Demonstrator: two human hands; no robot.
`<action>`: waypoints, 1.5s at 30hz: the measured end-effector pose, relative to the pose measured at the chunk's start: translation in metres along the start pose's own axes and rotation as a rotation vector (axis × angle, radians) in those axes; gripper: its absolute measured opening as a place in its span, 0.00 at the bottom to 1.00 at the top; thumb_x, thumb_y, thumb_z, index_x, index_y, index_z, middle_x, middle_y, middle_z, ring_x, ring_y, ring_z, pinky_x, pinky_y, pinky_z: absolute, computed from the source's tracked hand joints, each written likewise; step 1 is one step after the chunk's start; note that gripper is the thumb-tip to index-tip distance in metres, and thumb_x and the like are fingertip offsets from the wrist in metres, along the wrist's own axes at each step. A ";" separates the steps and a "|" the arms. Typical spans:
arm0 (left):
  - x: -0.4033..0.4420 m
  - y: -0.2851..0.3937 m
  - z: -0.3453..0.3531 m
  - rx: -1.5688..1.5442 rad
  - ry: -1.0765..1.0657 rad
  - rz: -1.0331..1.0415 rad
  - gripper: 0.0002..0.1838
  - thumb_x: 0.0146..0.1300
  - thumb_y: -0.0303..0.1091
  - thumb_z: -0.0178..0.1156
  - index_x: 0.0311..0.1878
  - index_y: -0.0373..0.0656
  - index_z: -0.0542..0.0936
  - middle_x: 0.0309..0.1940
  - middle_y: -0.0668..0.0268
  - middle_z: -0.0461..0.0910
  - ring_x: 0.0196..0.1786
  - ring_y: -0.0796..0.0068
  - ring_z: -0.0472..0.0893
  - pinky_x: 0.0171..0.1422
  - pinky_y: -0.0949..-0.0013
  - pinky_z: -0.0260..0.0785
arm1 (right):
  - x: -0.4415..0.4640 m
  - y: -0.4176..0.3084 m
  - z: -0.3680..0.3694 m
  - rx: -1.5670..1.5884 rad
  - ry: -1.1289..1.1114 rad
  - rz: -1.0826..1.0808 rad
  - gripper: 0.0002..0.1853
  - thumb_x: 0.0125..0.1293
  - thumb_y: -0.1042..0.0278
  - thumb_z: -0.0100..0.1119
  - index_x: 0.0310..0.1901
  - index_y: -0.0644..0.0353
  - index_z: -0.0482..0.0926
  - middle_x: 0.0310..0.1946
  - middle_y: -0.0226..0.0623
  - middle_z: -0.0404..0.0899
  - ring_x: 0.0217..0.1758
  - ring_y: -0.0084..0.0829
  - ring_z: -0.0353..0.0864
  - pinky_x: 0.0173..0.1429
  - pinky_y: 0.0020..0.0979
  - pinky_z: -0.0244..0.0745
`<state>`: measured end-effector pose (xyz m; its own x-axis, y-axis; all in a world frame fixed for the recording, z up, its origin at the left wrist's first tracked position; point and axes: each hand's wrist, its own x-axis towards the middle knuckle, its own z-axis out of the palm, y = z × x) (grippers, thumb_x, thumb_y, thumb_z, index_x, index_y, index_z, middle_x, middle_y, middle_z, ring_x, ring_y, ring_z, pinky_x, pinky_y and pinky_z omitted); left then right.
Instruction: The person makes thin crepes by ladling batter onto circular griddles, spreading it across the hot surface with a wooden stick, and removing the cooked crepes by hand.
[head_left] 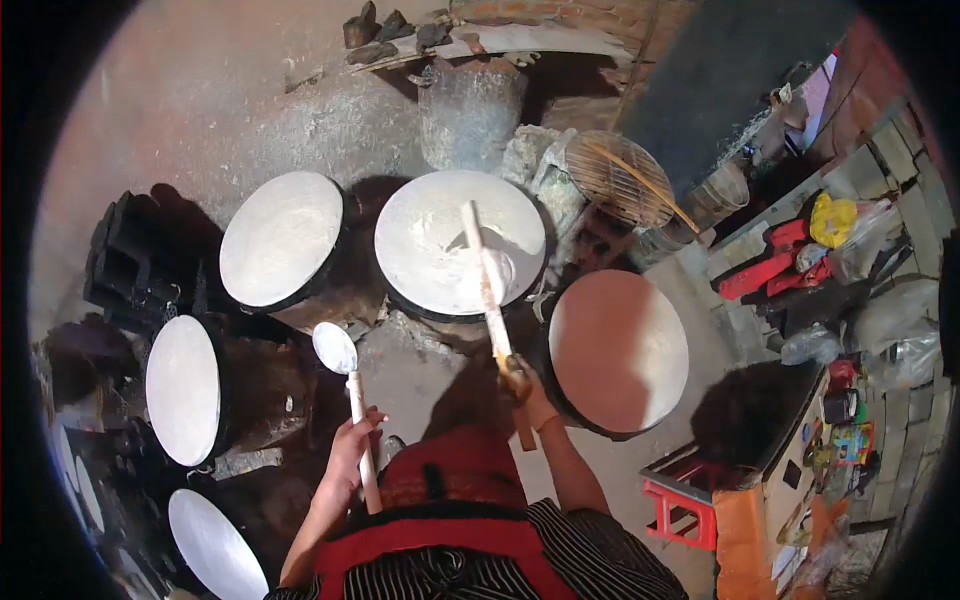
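Clamps a long pale stick (486,275) in the right hand (532,392), with fingers wrapped round its lower part, near the centre of the view. Closes the left hand (349,445) round the handle of a white-bowled ladle (357,398) at about eight o'clock, clear of the faces of the pans. Crosses, with the stick's upper length, a round pale pan (415,220) toward twelve o'clock; cannot tell whether touching or just above. Leaves another pan (650,340) between three and four o'clock, and one more (280,240) near ten.

Looks light, stiff and hardly fragile in the stick's case, probably wooden; is likely slipperier along the white-smeared upper end, so best held low. Probably weighs most at the bowl in the ladle's case; best held along the bare handle. Points, at the stick's far tip, between eleven and twelve, with the long axis running back to between five and six. Lies nearly parallel with the ladle, bowl end likewise away from the body.
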<state>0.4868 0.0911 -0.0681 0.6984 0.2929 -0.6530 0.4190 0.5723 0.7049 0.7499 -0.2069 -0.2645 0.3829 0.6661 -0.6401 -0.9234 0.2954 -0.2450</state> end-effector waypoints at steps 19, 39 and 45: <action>-0.013 0.053 0.072 -0.014 0.036 0.048 0.11 0.70 0.34 0.56 0.51 0.41 0.72 0.24 0.71 0.70 0.18 0.84 0.66 0.17 0.79 0.56 | 0.050 0.009 0.096 -0.509 0.234 -1.133 0.20 0.70 0.73 0.53 0.63 0.48 0.74 0.31 0.19 0.75 0.19 0.11 0.64 0.18 0.16 0.57; 0.034 0.067 0.053 0.025 -0.150 -0.014 0.10 0.68 0.33 0.57 0.47 0.39 0.71 0.28 0.70 0.69 0.23 0.81 0.68 0.22 0.78 0.57 | -0.028 -0.056 0.141 -0.482 0.210 -0.579 0.08 0.72 0.62 0.56 0.48 0.50 0.80 0.22 0.19 0.65 0.20 0.19 0.62 0.27 0.23 0.61; 0.128 0.100 0.077 0.218 -0.156 0.089 0.05 0.68 0.31 0.53 0.36 0.42 0.69 0.23 0.70 0.67 0.20 0.79 0.68 0.19 0.75 0.61 | -0.074 0.014 0.091 -0.928 0.212 -0.855 0.20 0.66 0.77 0.55 0.61 0.62 0.75 0.49 0.32 0.77 0.45 0.23 0.74 0.51 0.23 0.70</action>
<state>0.6627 0.1274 -0.0599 0.8116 0.2035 -0.5476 0.4555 0.3665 0.8113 0.7111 -0.1897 -0.1538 0.9283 0.3550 -0.1103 -0.0911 -0.0702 -0.9934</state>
